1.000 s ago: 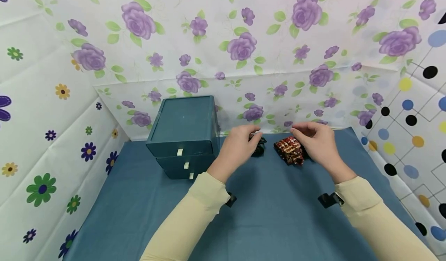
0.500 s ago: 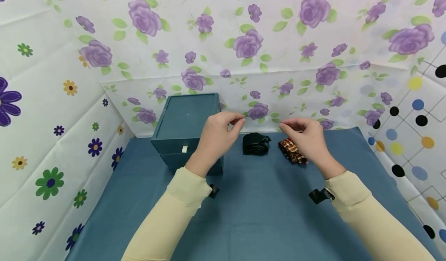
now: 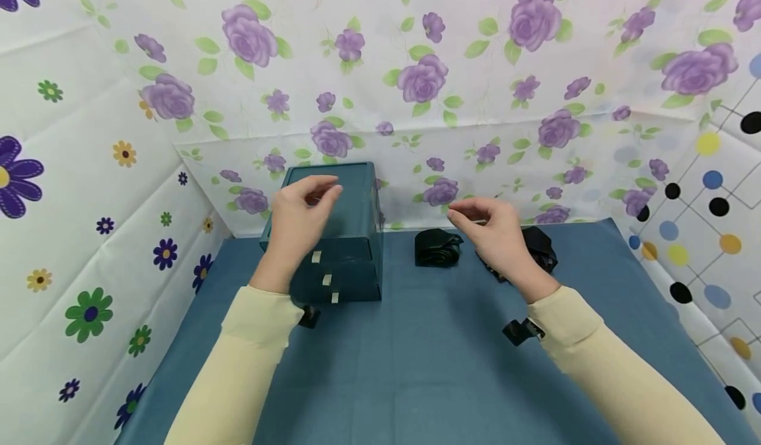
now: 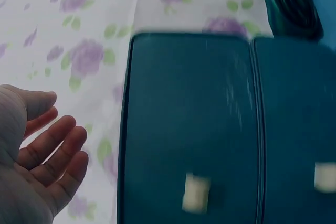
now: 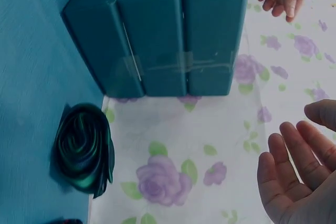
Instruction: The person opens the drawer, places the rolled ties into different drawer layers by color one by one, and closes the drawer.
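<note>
The left hand (image 3: 300,217) hangs in the air over the front of the teal drawer box (image 3: 341,214), fingers loosely curved and apart, thumb near the forefinger, holding nothing. The left wrist view shows the same: the fingers (image 4: 50,148) are relaxed and spread, clear of the box top (image 4: 189,124).

The right hand (image 3: 496,237) is raised to the right of the drawer box, palm turned inward, fingers gently bent and released, with nothing in its grasp. In the right wrist view its fingers (image 5: 294,163) stand free in front of the flowered backdrop.

The drawer box stands at the back of the blue tablecloth (image 3: 416,366), against the flowered wall, and shows three drawer fronts, each with a small pale pull tab (image 3: 317,256). Just to its right lies a dark green rolled tie (image 3: 436,247), coiled on its side. Further right, behind the right hand, lies another dark rolled item (image 3: 538,247), partly hidden by the hand.

No brand, label or writing can be read on the box, tabs or rolls.
</note>
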`<act>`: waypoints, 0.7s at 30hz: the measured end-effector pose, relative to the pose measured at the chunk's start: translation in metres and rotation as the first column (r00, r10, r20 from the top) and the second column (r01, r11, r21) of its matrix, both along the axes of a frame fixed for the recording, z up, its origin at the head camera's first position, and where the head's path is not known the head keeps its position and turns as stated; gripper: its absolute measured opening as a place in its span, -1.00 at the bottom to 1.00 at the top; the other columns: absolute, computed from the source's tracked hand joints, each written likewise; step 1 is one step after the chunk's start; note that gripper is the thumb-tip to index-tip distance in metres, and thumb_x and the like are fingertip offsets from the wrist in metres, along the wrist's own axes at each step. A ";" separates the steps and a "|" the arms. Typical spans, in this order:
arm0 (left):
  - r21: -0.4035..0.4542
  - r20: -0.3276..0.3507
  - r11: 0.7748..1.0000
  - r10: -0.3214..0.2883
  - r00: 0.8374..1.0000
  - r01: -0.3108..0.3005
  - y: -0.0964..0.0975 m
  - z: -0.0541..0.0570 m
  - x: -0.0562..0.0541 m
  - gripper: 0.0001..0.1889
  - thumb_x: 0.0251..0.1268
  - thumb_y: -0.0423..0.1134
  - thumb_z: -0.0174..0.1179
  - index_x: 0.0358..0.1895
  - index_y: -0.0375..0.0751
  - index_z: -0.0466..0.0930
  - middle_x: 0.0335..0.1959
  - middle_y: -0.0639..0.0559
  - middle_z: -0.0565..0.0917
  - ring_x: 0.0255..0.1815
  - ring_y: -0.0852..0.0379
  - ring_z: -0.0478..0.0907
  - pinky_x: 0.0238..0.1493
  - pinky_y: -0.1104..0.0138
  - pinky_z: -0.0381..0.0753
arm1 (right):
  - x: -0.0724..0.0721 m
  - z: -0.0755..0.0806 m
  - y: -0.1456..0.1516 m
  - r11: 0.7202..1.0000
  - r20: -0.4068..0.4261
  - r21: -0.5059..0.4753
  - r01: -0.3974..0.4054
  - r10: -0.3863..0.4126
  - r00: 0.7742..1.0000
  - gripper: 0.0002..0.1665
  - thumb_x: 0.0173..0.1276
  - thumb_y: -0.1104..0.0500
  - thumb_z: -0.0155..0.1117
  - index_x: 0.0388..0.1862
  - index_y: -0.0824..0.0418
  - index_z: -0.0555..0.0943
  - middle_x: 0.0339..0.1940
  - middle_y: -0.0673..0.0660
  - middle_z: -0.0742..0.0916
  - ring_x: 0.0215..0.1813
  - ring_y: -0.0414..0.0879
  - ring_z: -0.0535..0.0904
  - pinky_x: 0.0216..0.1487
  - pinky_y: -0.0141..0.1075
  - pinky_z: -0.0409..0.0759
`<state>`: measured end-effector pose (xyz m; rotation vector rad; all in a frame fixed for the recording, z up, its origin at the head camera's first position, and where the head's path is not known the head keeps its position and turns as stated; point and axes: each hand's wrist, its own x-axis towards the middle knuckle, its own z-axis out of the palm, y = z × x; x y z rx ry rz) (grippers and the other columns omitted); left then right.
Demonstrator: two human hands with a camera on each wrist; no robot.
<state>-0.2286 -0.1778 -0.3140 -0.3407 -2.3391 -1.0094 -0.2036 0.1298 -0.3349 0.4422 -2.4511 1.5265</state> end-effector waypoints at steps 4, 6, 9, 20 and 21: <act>0.060 0.053 0.996 0.057 0.997 -0.060 -0.027 0.000 -0.002 -0.74 0.25 0.10 0.16 -0.10 0.16 0.70 -0.32 0.18 0.72 -0.37 0.34 0.56 -0.38 0.39 0.53 | -0.009 -0.013 -0.005 0.999 0.011 -0.028 -0.038 0.038 0.999 -0.76 0.32 -0.01 0.23 -0.08 0.01 0.67 -0.15 0.01 0.71 -0.12 -0.18 0.61 -0.08 -0.20 0.59; 0.086 0.077 0.993 0.079 0.994 -0.085 -0.041 0.000 -0.004 -0.73 0.23 0.11 0.17 -0.12 0.16 0.72 -0.28 0.16 0.72 -0.37 0.32 0.56 -0.40 0.41 0.51 | -0.014 -0.021 -0.007 0.998 0.019 -0.037 -0.048 0.049 0.999 -0.76 0.30 -0.08 0.23 -0.11 -0.08 0.66 -0.17 -0.05 0.71 -0.13 -0.23 0.60 -0.10 -0.22 0.59; 0.130 0.116 0.986 0.085 0.990 -0.099 -0.061 -0.002 -0.005 -0.72 0.21 0.11 0.19 -0.13 0.13 0.73 -0.19 0.11 0.72 -0.32 0.29 0.58 -0.36 0.47 0.52 | -0.019 -0.028 -0.012 0.997 0.011 -0.044 -0.060 0.061 0.998 -0.77 0.28 -0.14 0.24 -0.15 -0.16 0.66 -0.21 -0.10 0.71 -0.16 -0.26 0.60 -0.15 -0.23 0.60; 0.198 0.322 0.970 0.072 0.944 -0.142 -0.114 -0.028 -0.008 -0.58 0.17 0.09 0.23 0.01 -0.05 0.67 -0.04 0.04 0.64 -0.14 0.29 0.53 -0.24 0.56 0.53 | -0.019 -0.034 -0.026 0.996 0.045 -0.027 -0.083 0.084 0.995 -0.80 0.28 -0.15 0.23 -0.17 -0.20 0.66 -0.25 -0.15 0.73 -0.21 -0.25 0.61 -0.27 -0.20 0.57; 0.221 0.342 0.966 0.051 0.938 -0.133 -0.116 -0.030 -0.008 -0.57 0.16 0.08 0.24 0.03 -0.06 0.66 -0.02 0.04 0.64 -0.13 0.29 0.54 -0.23 0.56 0.53 | -0.019 -0.034 -0.026 0.996 0.051 -0.026 -0.082 0.083 0.995 -0.81 0.28 -0.15 0.24 -0.17 -0.20 0.66 -0.25 -0.15 0.73 -0.21 -0.25 0.61 -0.25 -0.20 0.57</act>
